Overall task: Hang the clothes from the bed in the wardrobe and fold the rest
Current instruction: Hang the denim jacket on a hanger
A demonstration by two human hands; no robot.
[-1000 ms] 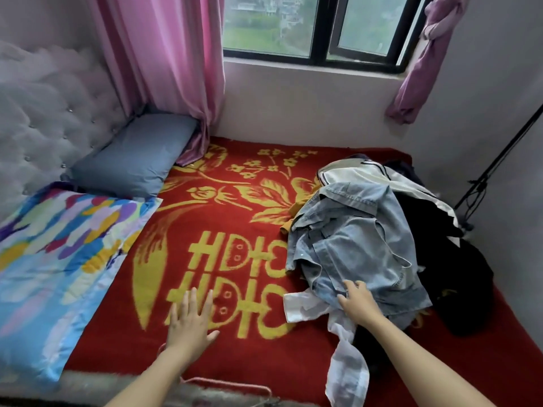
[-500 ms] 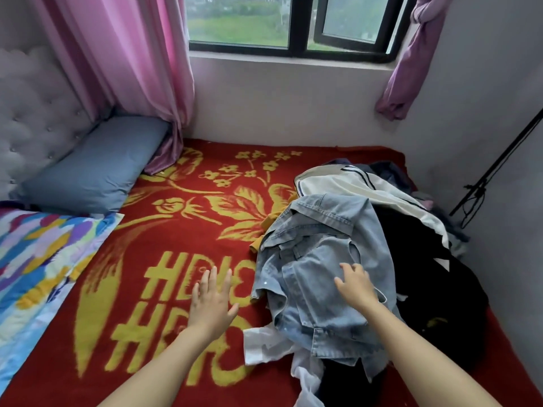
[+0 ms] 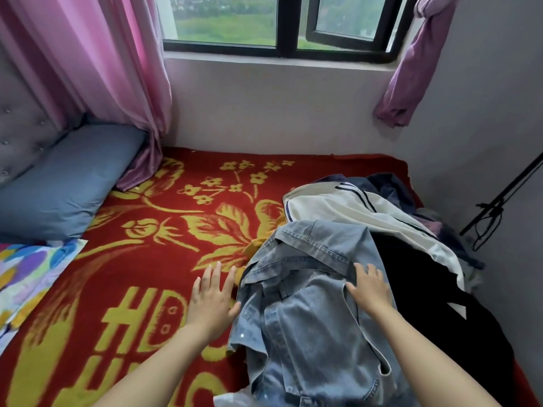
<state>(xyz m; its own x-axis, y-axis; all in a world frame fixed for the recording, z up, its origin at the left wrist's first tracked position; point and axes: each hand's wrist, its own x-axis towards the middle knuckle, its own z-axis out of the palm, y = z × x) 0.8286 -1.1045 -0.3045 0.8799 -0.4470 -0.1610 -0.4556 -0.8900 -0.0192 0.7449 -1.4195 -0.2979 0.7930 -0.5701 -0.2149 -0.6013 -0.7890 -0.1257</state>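
The clothes lie heaped on the bed (image 3: 123,274) from about 2 to 5 o'clock, against the wall, and on top of the heap, nearest the person, is a denim jacket (image 3: 299,333), crumpled, with its collar (image 3: 317,245) turned toward 12 o'clock. Behind it at 1 o'clock lies a white top (image 3: 361,210) with dark stripes, and at 3 o'clock a black garment (image 3: 440,318); more cloth shows under these, too bunched to name. The left hand (image 3: 211,301) is flat with straight, spread fingers over the blanket, just beside the jacket's 9 o'clock edge, thumb at or touching the denim. The right hand (image 3: 371,290) rests on the jacket just below the collar, fingers spread and loosely laid on the cloth. Neither grip is pinching anything. The wardrobe is out of view. The jacket is probably the first piece to hang. Denim is heavy for clothing, limp yet with some body, rough enough not to slip, and in no way fragile. It will likely sag and drag the pieces beneath unless lifted clear. The best hold, I judge, is at the collar or the two shoulder seams, one hand each side, so that it falls open and straight for a hanger; the sleeves look tucked under and may catch.
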